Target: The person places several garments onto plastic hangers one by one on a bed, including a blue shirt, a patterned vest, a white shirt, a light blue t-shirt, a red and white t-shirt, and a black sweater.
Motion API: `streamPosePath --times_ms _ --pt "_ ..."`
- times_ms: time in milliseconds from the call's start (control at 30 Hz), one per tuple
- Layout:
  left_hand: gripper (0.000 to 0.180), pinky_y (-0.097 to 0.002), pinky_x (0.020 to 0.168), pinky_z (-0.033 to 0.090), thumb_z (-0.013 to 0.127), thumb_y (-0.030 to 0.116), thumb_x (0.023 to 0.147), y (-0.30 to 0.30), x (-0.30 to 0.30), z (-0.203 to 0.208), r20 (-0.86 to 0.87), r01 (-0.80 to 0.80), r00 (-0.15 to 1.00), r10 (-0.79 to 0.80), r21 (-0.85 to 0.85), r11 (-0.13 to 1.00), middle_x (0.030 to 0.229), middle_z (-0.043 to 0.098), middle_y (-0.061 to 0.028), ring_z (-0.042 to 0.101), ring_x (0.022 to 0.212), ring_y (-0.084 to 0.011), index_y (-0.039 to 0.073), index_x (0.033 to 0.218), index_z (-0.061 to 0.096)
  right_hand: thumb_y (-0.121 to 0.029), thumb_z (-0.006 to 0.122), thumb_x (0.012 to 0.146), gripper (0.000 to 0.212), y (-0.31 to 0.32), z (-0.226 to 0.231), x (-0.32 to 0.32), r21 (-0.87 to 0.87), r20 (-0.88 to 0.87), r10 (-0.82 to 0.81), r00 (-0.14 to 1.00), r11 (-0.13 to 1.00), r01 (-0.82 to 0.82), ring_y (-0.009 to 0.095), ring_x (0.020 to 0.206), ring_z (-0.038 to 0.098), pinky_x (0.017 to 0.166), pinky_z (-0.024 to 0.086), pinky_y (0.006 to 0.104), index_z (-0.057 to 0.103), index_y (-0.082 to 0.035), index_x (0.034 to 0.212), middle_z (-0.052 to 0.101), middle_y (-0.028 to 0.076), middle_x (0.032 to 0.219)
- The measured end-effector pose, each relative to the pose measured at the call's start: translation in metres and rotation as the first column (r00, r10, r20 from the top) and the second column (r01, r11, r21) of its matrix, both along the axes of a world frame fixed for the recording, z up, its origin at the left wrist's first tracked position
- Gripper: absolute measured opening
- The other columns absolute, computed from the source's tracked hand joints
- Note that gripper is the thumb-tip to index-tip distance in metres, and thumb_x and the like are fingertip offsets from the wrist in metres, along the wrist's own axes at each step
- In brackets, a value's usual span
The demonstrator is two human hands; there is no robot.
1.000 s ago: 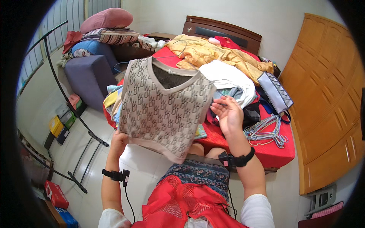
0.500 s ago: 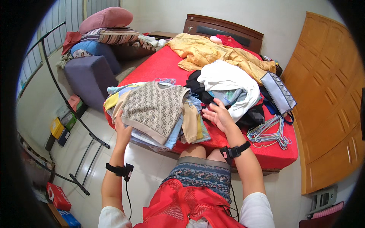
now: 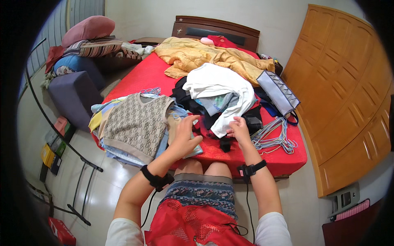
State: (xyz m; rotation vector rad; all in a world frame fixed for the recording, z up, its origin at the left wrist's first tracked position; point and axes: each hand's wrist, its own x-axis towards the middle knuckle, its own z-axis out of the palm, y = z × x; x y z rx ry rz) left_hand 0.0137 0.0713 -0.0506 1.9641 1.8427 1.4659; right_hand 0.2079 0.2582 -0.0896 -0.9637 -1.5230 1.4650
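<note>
My left hand hovers over the front of the bed, fingers curved and apart, holding nothing. Just left of it lies a pile of clothes topped by a beige patterned knit vest. My right hand is by the hanging sleeve of a white long-sleeved top; its fingers are bent and look apart, and whether they touch the sleeve is unclear. The white top lies over a heap of dark clothes and a grey garment with a coloured print. Several wire hangers lie right of that hand.
The red-covered bed carries a crumpled gold quilt and a grey-white fabric box. A black metal rack stands at the left, beside a purple sofa. Wooden wardrobe doors line the right.
My left hand has left the vest's edge and moved right, over the bed front. My right hand stays by the white top, its fingers now more bent. The view has shifted rightward.
</note>
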Motion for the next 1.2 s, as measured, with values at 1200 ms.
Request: streamPosePath --times_ms 1200 --pt "0.023 -0.0356 0.061 0.042 0.056 0.020 0.090 0.082 0.068 -0.025 0.579 0.116 0.812 -0.078 -0.029 0.993 0.070 0.054 -0.0129 0.047 0.062 -0.0228 -0.001 0.082 0.052 -0.018 0.057 0.094 0.027 -0.057 -0.019 0.005 -0.197 -0.277 -0.215 0.936 0.967 0.164 0.016 0.062 0.063 0.049 0.052 0.0275 0.040 -0.004 0.111 0.056 0.010 0.094"
